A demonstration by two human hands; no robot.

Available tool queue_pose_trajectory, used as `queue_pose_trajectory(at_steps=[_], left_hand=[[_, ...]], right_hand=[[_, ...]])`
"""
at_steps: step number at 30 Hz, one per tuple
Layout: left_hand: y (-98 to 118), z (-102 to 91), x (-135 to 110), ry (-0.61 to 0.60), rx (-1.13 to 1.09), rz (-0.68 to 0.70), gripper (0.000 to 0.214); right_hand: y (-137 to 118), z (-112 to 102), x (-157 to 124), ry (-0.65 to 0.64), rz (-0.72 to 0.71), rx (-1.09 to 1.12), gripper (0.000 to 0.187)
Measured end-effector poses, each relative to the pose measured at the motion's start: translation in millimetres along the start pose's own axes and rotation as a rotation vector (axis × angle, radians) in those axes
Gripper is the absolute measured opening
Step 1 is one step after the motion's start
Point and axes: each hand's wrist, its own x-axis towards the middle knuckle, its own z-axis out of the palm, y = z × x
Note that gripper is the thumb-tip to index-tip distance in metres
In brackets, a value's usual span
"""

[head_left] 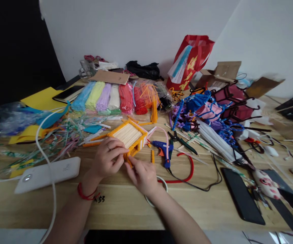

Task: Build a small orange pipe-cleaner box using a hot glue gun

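Observation:
A small box-like model [128,135] stands on the table, its top a panel of pale sticks edged with orange pipe cleaner. My left hand [108,156], with a ring and a red bracelet, is closed on its near corner. The fingers of my right hand [143,175] pinch an orange pipe cleaner [129,160] at that same corner. My fingertips partly hide where the two meet. Just right of the model lies a blue glue gun [164,151] on its side, close to a short orange pipe cleaner piece [152,156].
Bundles of coloured pipe cleaners [105,96] lie behind the model. Pliers [183,142], a red pipe cleaner [190,171] and a black phone [243,195] are to the right. A white power bank [48,173] and cable [47,157] sit left. A red bag [193,62] stands behind.

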Motion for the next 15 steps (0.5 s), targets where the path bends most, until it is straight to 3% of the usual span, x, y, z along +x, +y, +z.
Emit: queue_pose_trajectory(at_steps=[8,15], left_hand=[[-3.8,0.4,-2.3,-0.027,0.038,0.083,0.024],[-2.3,0.6,-2.2,-0.015,0.032,0.062,0.024]], right_hand=[[3.3,-1.2,4.3,-0.012,-0.085,-0.060,0.027],[0.6,0.0,5.7,0.072,0.090,0.164,0.019]])
